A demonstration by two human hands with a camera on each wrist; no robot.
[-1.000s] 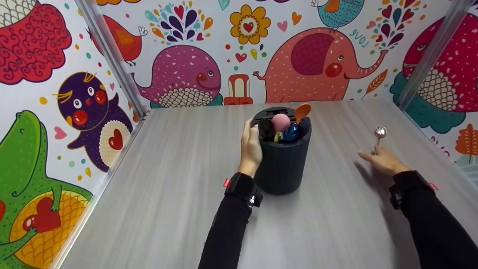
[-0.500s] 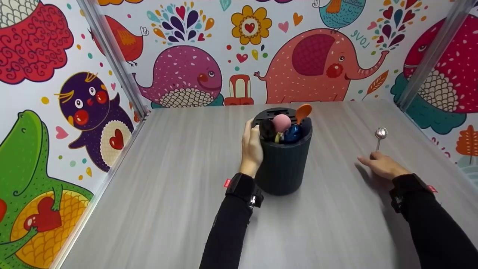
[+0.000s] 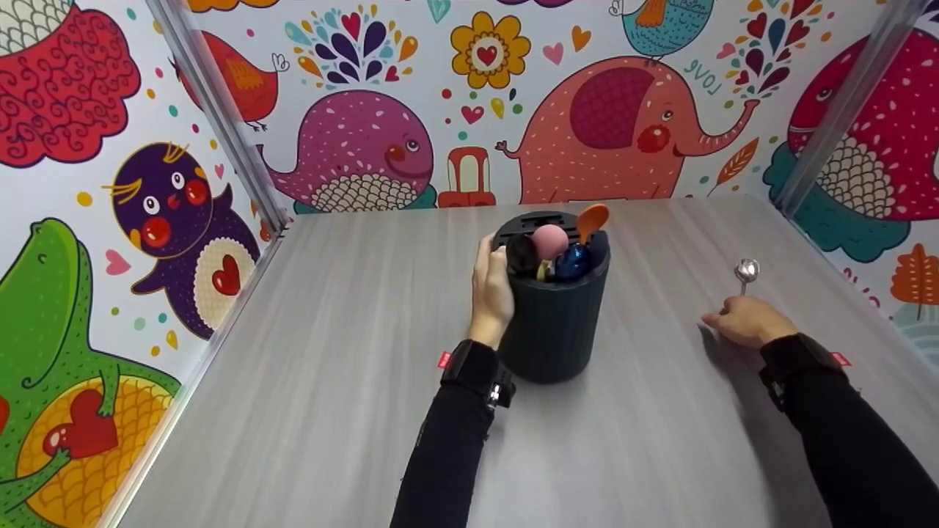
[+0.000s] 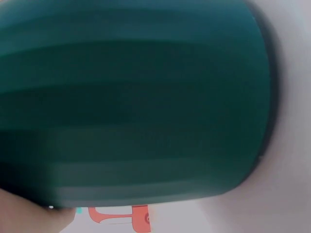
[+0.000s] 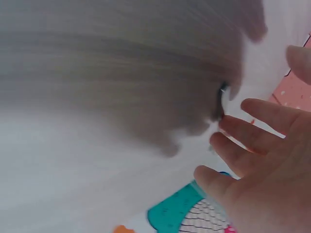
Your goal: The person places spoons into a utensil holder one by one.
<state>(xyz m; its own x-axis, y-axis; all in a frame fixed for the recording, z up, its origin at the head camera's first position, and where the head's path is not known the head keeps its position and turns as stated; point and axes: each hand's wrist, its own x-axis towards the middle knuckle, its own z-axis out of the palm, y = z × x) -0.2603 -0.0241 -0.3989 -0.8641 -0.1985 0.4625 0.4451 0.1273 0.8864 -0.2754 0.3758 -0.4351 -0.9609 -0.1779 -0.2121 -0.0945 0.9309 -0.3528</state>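
Note:
A dark ribbed utensil holder (image 3: 554,330) stands upright mid-table, and it shows dark green in the left wrist view. My left hand (image 3: 491,293) grips its left side near the rim. In it are an orange spoon (image 3: 593,220), a pink ball-shaped head (image 3: 550,240), a shiny blue item (image 3: 573,262) and a black item (image 3: 521,254). To the right, a small silver utensil with a round, spoon-like head (image 3: 747,270) lies on the table. My right hand (image 3: 748,323) is over its handle, hiding the lower end. In the right wrist view the fingers (image 5: 252,133) are extended, thumb apart, fingertips near a small dark shiny piece (image 5: 221,99).
The grey wood-grain table (image 3: 345,330) spreads around the holder. Walls printed with cartoon animals (image 3: 367,147) stand at the back and both sides, with metal posts (image 3: 220,117) at the corners.
My right hand has drawn back slightly, and its fingers look more bent in the head view. The silver utensil has shifted slightly towards me. The left hand and the holder stay put.

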